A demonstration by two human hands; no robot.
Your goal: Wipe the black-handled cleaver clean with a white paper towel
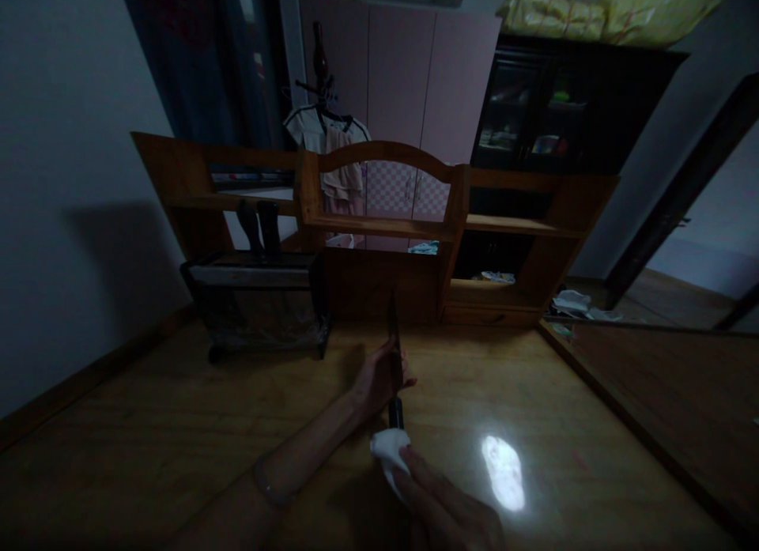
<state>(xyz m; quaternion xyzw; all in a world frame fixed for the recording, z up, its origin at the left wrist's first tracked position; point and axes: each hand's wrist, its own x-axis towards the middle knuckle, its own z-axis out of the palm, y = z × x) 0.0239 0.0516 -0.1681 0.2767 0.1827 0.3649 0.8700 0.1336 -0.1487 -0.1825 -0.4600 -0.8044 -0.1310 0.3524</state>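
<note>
A knife (396,413) with a black handle points away from me above the wooden tabletop, its narrow dark blade upright in the view. My left hand (377,379) is closed around the blade, with fingertips showing on both sides of it. Pressed against the handle's near end is a white cloth or tissue (390,447), pinched in the fingers of my right hand (447,503). The cloth hides the end of the handle. At the left stands a knife holder (254,302) with two black knife handles (261,227) sticking up from its top.
A wooden shelf unit (385,228) runs along the back of the tabletop (285,424). The table's raised edge (628,417) lies on the right, a wall (77,179) on the left. Behind stand a pink wardrobe (400,77) and a dark cabinet (617,108).
</note>
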